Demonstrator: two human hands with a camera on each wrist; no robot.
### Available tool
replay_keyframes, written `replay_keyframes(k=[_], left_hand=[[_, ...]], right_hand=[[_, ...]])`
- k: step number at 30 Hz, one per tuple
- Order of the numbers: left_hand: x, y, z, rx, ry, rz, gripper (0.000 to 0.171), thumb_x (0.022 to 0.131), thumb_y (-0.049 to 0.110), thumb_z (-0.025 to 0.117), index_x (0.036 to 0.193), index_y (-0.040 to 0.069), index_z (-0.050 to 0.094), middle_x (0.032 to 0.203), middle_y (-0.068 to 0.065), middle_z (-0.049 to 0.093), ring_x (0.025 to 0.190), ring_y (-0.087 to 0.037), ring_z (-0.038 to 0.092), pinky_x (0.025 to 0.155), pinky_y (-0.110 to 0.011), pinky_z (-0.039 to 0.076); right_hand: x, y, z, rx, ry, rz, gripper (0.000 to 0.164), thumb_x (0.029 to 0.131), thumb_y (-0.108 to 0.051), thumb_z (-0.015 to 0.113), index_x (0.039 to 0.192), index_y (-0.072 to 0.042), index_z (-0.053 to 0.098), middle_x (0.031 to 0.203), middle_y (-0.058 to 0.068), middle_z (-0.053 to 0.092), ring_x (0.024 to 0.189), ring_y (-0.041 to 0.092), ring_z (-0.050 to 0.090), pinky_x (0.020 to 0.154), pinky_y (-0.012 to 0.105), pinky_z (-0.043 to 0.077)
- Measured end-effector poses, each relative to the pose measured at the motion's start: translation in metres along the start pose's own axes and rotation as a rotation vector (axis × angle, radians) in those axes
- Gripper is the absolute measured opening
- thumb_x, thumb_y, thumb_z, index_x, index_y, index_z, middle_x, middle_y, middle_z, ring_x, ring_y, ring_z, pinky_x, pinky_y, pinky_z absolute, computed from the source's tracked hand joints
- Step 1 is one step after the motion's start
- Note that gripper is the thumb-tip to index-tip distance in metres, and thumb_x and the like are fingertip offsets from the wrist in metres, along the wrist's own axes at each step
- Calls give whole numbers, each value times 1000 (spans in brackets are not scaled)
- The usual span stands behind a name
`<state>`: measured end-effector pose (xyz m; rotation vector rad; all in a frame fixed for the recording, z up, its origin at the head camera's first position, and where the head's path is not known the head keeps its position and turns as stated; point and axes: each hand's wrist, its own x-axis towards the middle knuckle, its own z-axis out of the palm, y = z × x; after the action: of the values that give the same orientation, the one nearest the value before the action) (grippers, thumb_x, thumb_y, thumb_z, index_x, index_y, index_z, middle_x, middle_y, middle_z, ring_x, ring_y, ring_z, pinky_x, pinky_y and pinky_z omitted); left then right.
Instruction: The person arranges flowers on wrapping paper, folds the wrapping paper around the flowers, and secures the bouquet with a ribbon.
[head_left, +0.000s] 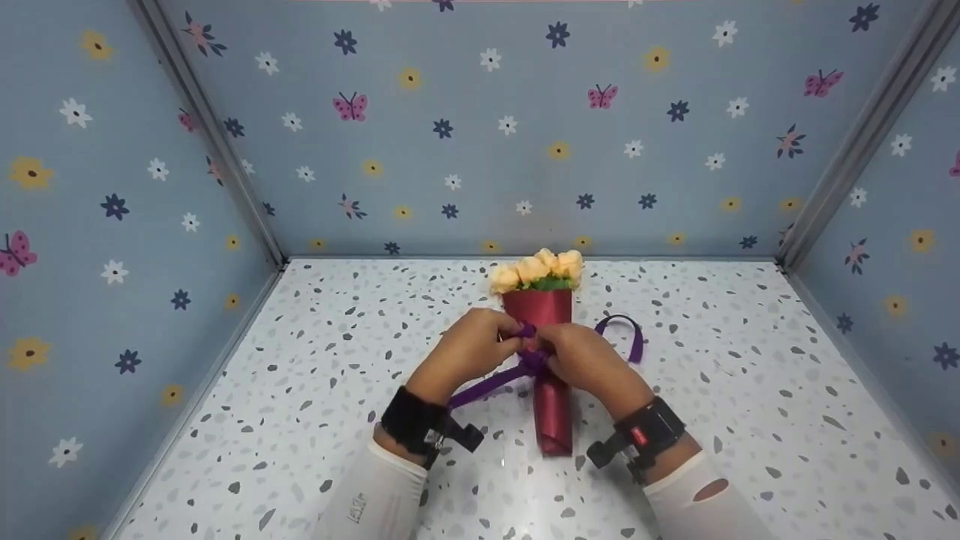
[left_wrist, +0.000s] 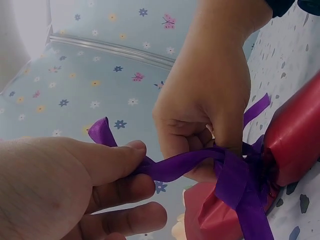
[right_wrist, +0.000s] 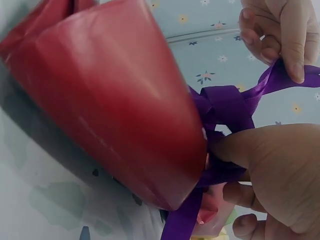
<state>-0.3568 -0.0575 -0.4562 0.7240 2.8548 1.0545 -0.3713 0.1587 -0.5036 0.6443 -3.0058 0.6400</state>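
A bouquet of peach-coloured roses [head_left: 536, 268] in dark red wrapping paper [head_left: 553, 409] lies on the table, blooms toward the back wall. Purple ribbon [left_wrist: 232, 180] is knotted and looped around its middle. My left hand [head_left: 474, 343] pinches one length of the ribbon between thumb and forefinger, drawn out from the knot [right_wrist: 222, 102]. My right hand [head_left: 589, 360] is at the knot, thumb and fingers pinching the ribbon close against the wrapping; in the right wrist view its thumb tip is hidden in the loops.
One ribbon tail [head_left: 487, 386] runs to the left under my left wrist, and another [head_left: 636, 341] curls on the speckled table [head_left: 300, 390] to the right. Patterned panels [head_left: 480, 150] enclose the table at the back and both sides.
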Motion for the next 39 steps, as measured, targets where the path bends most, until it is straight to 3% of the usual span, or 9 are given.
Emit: replay_keyframes(k=[8,14,18,23,29,34,39], left_hand=[[-1,1,-1,13,0,5,15,98,27,75,93,16,83,85,7,76,72,-11,63,68,-31,53],[0,1,-1,4,3,32,14,98,27,76,90,17,82,83,8,74,72,-9,62,67,-30,51],[0,1,-1,1,0,31,13,98,26,76,90,17,82,84,8,75,72,-9,63,68,-30,52],[0,1,0,-4,-8,18,14,98,27,76,91,16,83,83,9,75,73,-10,63,69,-32,53],[0,2,0,-4,-14,8,16,97,29,77,86,19,81,81,10,73,73,-9,63,70,-31,53],[-1,3,0,8,-18,26,14,98,27,77,89,17,82,86,8,75,78,-10,66,72,-31,56],[-1,3,-1,29,-19,47,12,98,28,76,91,19,82,86,8,74,78,-10,66,72,-30,56]], right_hand=[[2,9,5,131,5,-19,38,84,5,70,103,-27,77,103,-3,78,98,18,71,86,40,60],[5,14,8,227,0,24,39,86,4,71,101,-30,81,105,-5,79,98,16,71,85,38,60],[5,15,7,249,-2,61,43,85,6,73,100,-34,81,107,-5,77,97,17,70,78,36,60],[5,15,7,218,-7,69,37,87,6,69,95,-30,75,99,-2,73,86,18,70,65,33,58],[4,16,8,162,7,34,35,88,4,67,97,-30,69,95,-2,73,89,18,70,75,36,59],[4,19,6,280,-20,21,37,87,5,69,96,-29,78,96,-3,77,89,17,71,72,33,60],[5,25,1,341,-80,-16,30,88,-8,77,108,-29,82,107,-6,79,100,16,70,81,34,60]])
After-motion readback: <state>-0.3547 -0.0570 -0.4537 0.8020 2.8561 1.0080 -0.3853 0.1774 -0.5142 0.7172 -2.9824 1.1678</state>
